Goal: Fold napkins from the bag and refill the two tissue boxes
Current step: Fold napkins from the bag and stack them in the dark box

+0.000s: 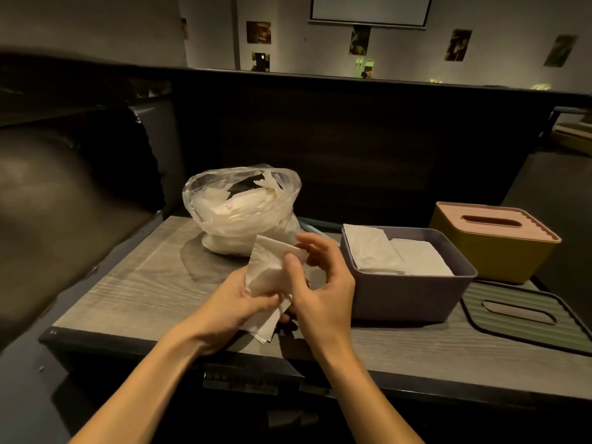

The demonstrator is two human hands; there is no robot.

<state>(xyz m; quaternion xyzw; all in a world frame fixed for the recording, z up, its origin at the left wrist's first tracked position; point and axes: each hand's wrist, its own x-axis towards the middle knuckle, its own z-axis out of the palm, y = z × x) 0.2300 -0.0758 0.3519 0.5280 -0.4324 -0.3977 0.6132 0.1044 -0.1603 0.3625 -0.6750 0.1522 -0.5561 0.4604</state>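
Both my hands hold a white napkin (267, 272) above the middle of the table. My left hand (238, 304) grips its lower part from underneath. My right hand (320, 277) pinches its upper right edge between thumb and fingers. Behind them a clear plastic bag (240, 209) full of white napkins stands open. To the right sits an open grey-purple tissue box (407, 296) with folded napkins inside. Further right stands a yellow tissue box (493, 248) closed with a pink slotted lid.
A green ribbed lid (525, 315) with a slot lies flat at the right front of the wood-grain table (128, 293). A dark cushioned seat (64, 200) rises on the left, and a dark partition runs behind the table.
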